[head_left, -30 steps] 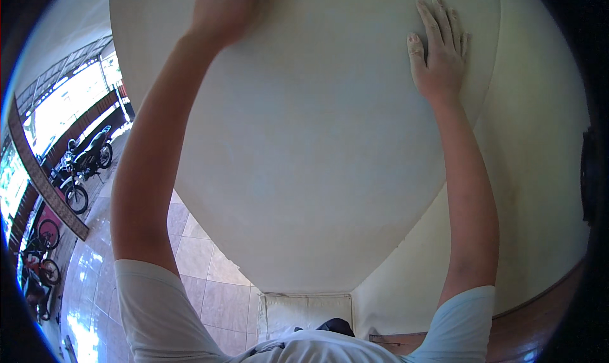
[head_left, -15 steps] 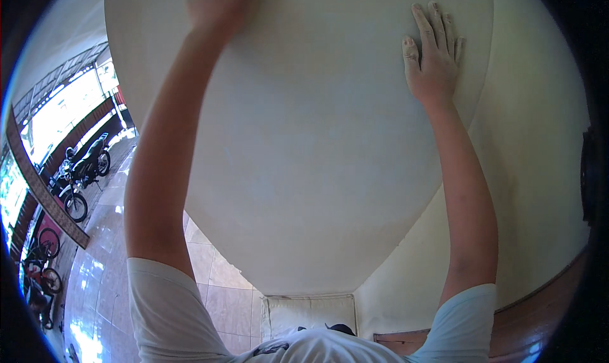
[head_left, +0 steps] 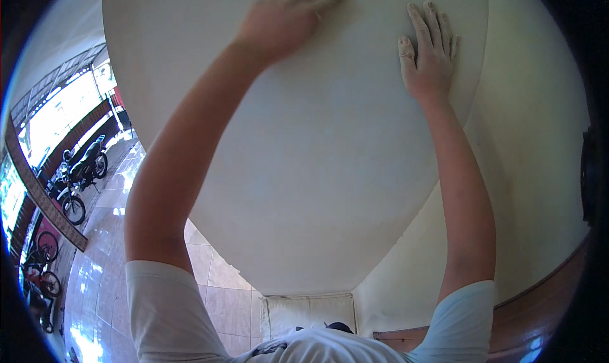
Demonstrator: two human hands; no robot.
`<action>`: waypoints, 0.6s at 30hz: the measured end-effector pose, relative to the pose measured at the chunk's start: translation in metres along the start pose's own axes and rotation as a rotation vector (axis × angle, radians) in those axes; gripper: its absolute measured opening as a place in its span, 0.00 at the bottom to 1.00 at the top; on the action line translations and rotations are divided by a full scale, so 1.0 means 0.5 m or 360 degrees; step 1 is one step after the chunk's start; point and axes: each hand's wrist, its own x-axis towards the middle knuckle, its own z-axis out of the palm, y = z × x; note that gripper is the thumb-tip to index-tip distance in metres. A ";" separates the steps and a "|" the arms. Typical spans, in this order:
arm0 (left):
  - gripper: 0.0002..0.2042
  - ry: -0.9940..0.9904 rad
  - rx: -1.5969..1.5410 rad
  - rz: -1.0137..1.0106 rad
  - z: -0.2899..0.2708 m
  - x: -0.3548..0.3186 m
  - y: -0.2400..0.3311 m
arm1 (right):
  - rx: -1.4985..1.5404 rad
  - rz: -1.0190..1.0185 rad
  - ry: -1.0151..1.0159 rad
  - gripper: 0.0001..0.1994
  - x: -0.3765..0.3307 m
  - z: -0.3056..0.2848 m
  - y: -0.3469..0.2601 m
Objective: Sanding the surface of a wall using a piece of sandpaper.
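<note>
A large smooth off-white surface fills the middle of the view and narrows toward the bottom. My left hand lies on its upper part, palm toward it. The fingers are stretched out, blurred by motion and partly cut off by the top edge; nothing shows in that hand. My right hand rests flat near the surface's right edge, fingers spread and holding nothing. Pale dust coats the fingers of both hands.
A cream wall meets the surface on the right. Below are a pale cushion-like pad, floor tiles and brown wood. At left, a motorcycle and a bicycle stand beyond a patterned border.
My left hand has swept to the right and slightly down across the surface, toward my right hand. My right hand stays almost in place.
</note>
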 end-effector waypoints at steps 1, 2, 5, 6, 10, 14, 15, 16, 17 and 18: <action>0.26 0.0038 -0.0163 -0.0064 -0.012 0.007 -0.018 | 0.0025 0.0002 0.0003 0.25 -0.004 0.002 0.000; 0.26 0.0038 -0.0165 -0.0061 -0.021 0.012 -0.027 | 0.0050 0.0005 0.0004 0.26 -0.007 0.005 0.002; 0.26 -0.0114 0.0105 -0.0596 -0.037 0.016 -0.007 | 0.0020 0.0006 -0.0025 0.26 -0.007 -0.007 0.002; 0.26 -0.0124 0.0114 -0.0592 -0.014 -0.005 0.015 | 0.0032 0.0012 -0.0025 0.26 -0.003 -0.008 0.000; 0.28 0.0331 -0.0107 0.0093 0.014 -0.035 0.015 | -0.0003 -0.0004 0.0003 0.26 -0.002 -0.002 0.005; 0.29 -0.0125 0.0068 -0.0581 -0.046 -0.028 0.020 | -0.0197 0.0154 -0.0345 0.28 0.011 -0.033 -0.028; 0.29 -0.0120 0.0056 -0.0578 -0.067 -0.030 0.058 | -0.0209 0.0156 -0.0349 0.28 0.017 -0.044 -0.025; 0.29 -0.0350 0.0118 -0.0233 -0.086 -0.031 0.115 | -0.0209 0.0201 -0.0384 0.29 0.019 -0.053 -0.017; 0.29 -0.0582 0.0200 0.0116 -0.096 -0.038 0.142 | -0.0187 0.0248 -0.0409 0.29 0.021 -0.057 -0.019; 0.29 -0.0592 0.0219 0.0111 -0.048 -0.049 0.115 | -0.0167 0.0246 -0.0401 0.29 0.024 -0.057 -0.028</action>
